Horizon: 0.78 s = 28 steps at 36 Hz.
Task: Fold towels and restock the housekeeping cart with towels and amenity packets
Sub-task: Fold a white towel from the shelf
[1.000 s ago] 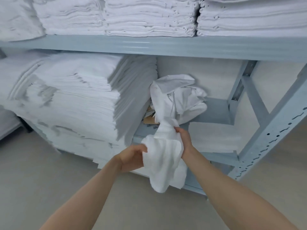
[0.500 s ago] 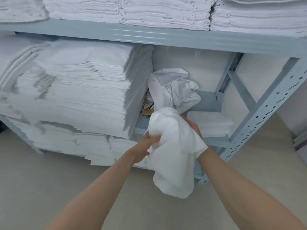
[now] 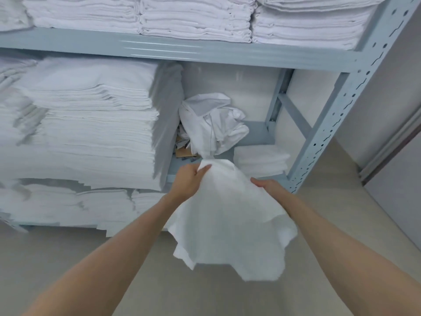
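Left hand (image 3: 187, 181) pinches top edge of white towel (image 3: 230, 215), fingers curled over the cloth. Right hand (image 3: 266, 186) grips the opposite edge, mostly hidden behind fabric. Towel hangs spread btwn both hands, in front of the shelf rack (image 3: 328, 124), below crumpled linen pile (image 3: 211, 124).

Grey metal shelves (image 3: 205, 54) bear folded white stacks (image 3: 91, 124) and crumpled cloth (image 3: 211, 124).
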Tool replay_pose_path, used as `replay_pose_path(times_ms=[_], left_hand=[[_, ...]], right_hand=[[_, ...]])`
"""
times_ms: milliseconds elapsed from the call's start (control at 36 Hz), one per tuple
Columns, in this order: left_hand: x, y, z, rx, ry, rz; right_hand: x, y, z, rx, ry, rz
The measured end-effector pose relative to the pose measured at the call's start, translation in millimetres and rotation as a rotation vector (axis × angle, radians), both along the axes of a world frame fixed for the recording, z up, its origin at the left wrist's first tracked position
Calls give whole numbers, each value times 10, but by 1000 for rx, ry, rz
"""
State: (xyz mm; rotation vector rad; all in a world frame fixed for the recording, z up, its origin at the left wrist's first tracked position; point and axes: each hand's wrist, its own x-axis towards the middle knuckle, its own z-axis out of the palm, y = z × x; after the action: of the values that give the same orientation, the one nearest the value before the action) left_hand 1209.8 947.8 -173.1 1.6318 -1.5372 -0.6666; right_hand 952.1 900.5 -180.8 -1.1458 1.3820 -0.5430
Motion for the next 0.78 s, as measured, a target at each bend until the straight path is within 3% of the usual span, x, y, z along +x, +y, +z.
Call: replay_pose_path(times_ms=[56,194,333,417,556,694,778], left_hand=[[-120,-34,166,-49,18,-49],[-475,-119,428,-86,323,-58],[-693,-197,679,-116,433,-45],[-732,-180,762,-134,515,-13],[-747,-175,883,-149,617,69],[-613,-112,671,50,613,187],[-514,22,352,206,767,131]], right_hand=[[-19,52,8,-38,142,113],[112,83,45,-278,311,311],[240,89,197,-461,244,455],[233,56,266,-397,207,443],[272,155,378,-183,-144,338],[480,62,311,-54,-234,31],[488,10,269,166,-367,-181]])
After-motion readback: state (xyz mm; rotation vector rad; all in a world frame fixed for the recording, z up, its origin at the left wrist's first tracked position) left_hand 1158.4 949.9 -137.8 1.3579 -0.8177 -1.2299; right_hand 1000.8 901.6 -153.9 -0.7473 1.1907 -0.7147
